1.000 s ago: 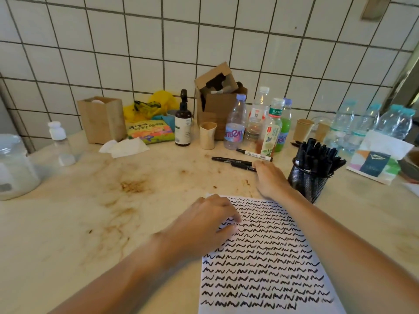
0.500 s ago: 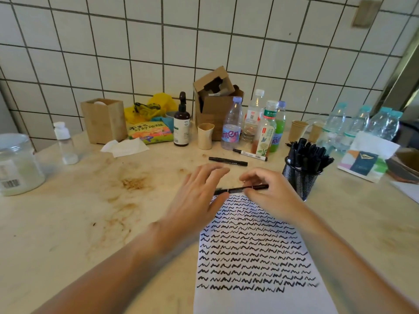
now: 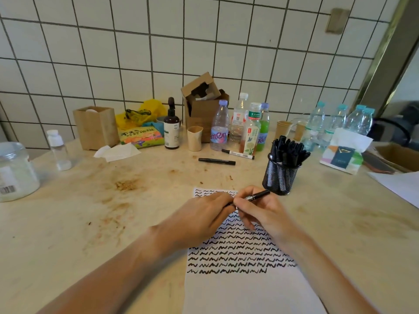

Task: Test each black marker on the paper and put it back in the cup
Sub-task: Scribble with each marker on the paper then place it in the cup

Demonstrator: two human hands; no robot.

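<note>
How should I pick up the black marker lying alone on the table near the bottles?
Pinch the black marker around the middle of its barrel, coming straight down from above. It lies flat with bare table on both long sides, so finger and thumb probably fit either side. Its ends are narrower and likely slip more easily.

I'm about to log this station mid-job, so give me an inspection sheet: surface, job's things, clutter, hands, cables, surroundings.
Surface: pale counter, brown stains left of centre.
Job's things: paper under the hands, its upper part filled with black squiggle rows, lower part blank. Mesh cup full of black markers, right of the paper's top. Held marker above the paper's top edge.
Clutter: loose black marker and white-barrelled marker behind the paper; drink bottles, cardboard box, brown pump bottle, tissue pack.
Hands: left hand and right hand both grip the held marker.
Cables: nothing seen.
Surroundings: white tiled wall.
</note>
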